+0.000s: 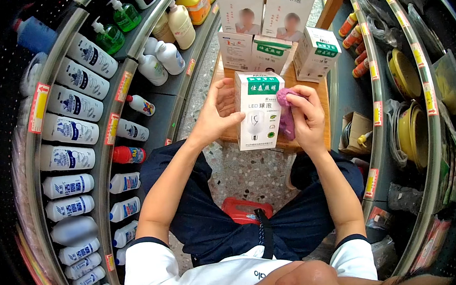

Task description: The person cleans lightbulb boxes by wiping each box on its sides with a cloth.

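Note:
A white and green LED bulb box (259,123) stands upright in front of me at the near edge of a small wooden table (311,100). My left hand (216,113) grips its left side, the thumb on the front edge and the fingers curving round behind. In my right hand (307,115) a bunched purple cloth (285,118) is pinched, hanging against or close beside the box's right side. Behind stand more bulb boxes of the same kind: a stacked group (265,9) and a single one (316,53) at the right.
Shelves on the left hold white bottles (69,129), green pump bottles (126,14) and a red bottle (129,154). Right-hand shelves carry yellow round items (411,126), spray cans (351,36) and a cardboard box (354,131). Below me is a red stool (244,209) on a speckled floor.

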